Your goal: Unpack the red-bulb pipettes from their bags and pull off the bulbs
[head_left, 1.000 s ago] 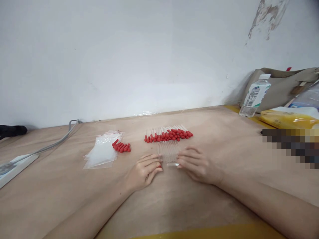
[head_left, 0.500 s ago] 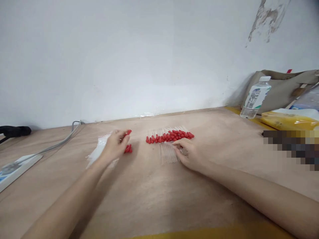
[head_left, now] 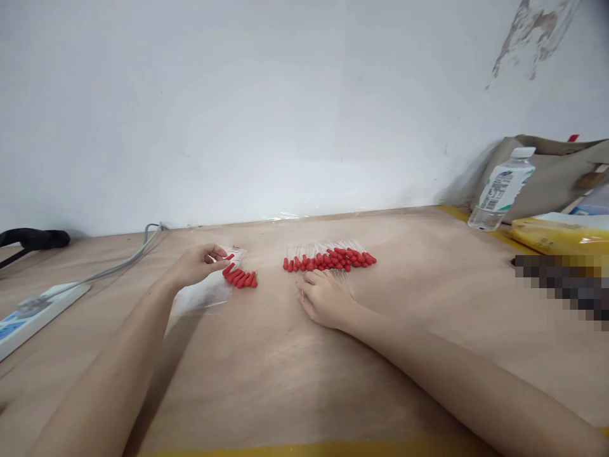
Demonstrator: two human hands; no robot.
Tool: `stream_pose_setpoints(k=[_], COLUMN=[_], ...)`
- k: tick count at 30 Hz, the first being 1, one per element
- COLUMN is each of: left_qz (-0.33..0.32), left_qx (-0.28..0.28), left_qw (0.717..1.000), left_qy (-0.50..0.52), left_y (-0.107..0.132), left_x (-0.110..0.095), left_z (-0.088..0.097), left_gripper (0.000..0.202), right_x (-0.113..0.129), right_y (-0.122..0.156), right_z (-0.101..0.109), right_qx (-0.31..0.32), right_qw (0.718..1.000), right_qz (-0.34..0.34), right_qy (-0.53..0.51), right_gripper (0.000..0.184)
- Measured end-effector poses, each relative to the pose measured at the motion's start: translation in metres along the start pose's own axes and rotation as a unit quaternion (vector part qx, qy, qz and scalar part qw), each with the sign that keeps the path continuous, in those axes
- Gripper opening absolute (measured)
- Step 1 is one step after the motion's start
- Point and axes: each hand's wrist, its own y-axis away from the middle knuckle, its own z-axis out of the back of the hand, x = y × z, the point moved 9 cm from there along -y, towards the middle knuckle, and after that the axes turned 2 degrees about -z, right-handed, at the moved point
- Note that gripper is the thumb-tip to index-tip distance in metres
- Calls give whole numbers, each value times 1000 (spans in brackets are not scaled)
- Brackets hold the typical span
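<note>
My left hand pinches a red rubber bulb between thumb and fingers. Just below its fingertips, several loose red bulbs lie in a short curved row, partly over a clear plastic bag. My right hand rests low over a bunch of thin clear tubes, its fingers curled down and closed. What its fingertips hold is hidden. Beyond it lies a longer row of red-bulbed droppers, their thin clear tubes pointing toward the wall.
Brown paper covers the table. At left are a power strip with a grey cable and a black object. A water bottle, grey bag and yellow package stand at right by the wall.
My left hand has drawn back left from above the loose bulbs, a bulb still in its fingers. My right hand has shifted left over the clear tubes, fingers now turned down. The view has tilted slightly.
</note>
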Motion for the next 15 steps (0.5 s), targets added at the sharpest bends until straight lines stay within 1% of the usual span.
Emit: stream_pose_setpoints(k=[3,5,8,10,12,15], left_qz=[-3,-5,-7,-8,-13,-20], left_qx=[23,35,56,48,24,-7], left_qw=[1000,999,997,997,998,997], left_qy=[-22,-29,-47,-54,-57,-72], left_y=[-1,0,-1,-2,-3,-4], left_x=[-4,-4,1,6,8,7], left_z=[-11,-17,-23,-21,-16,-10], left_gripper=[42,43,43,42,41,38], right_x=[-4,-6,-9,-11,-14,-22], right_y=[4,5,5,6,6,7], right_z=[4,6,7,7,9,13], right_qx=[24,26,17,-2,-31,-78], right_qw=[999,998,999,998,996,991], right_qz=[-25,-32,-34,-40,-58,-95], right_qy=[-39,-40,-36,-41,-52,-61], right_gripper=[30,39,47,52,54,46])
